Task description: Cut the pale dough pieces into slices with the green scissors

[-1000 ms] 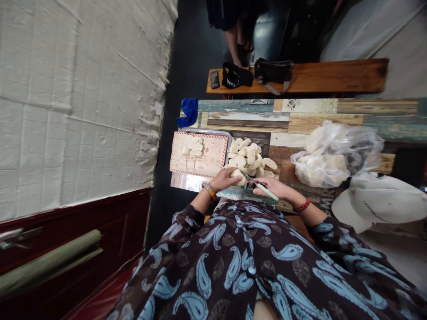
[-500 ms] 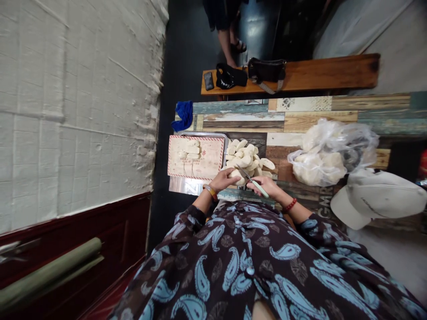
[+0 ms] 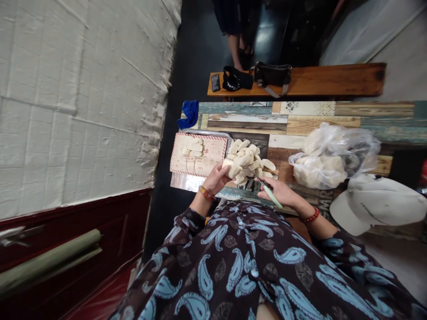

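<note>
My left hand is closed around a pale, bun-like piece, with the thumb against its side. In my right hand is a knife with a pale green handle. Its dark, narrow blade points up and left toward the pile, apart from the held piece. Several cut white pieces lie heaped on the table just beyond both hands. A few similar pieces rest on a paper-covered board or tray with a red-striped border, left of the pile.
On the patterned plank table, clear plastic bags hold pale lumps, beside a white cap. A blue cloth lies at the far left corner. Beyond, a bench carries a phone and black bags; a person's leg stands behind it.
The knife blade has come away from the held piece as my right hand moved right and slightly down. My left hand has shifted slightly left with the piece. The view has shifted a little.
</note>
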Available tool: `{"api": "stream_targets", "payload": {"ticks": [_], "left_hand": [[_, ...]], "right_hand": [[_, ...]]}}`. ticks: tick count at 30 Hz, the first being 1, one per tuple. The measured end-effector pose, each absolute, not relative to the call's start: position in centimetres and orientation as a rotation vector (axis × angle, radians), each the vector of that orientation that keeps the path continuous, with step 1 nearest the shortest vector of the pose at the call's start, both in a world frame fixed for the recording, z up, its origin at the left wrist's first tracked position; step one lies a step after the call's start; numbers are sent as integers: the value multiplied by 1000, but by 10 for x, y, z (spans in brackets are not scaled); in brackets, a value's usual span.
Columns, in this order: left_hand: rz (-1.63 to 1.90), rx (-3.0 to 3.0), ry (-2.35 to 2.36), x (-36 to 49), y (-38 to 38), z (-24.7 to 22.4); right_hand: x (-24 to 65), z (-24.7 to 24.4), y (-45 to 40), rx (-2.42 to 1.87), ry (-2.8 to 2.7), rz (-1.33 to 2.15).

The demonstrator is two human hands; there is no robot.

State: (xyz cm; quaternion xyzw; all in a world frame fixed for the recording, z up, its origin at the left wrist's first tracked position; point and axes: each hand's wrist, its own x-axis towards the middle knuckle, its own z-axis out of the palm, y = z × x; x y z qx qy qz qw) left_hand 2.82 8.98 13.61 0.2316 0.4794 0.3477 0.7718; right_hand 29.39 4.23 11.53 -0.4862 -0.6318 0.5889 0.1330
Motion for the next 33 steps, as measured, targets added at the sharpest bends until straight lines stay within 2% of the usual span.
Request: {"api": "stream_targets", "payload": {"ticks": [7,18,33], "left_hand": [[813,560,1034,42,82,155],[868,586,1057,56,71,158],[794,655,1046,60,67,169]], "right_hand": [[303,129,36,-1358,-1992,1608],[307,145,42,-1337,-2111,1503],[315,159,63,-1311,-2278,1540]]}}
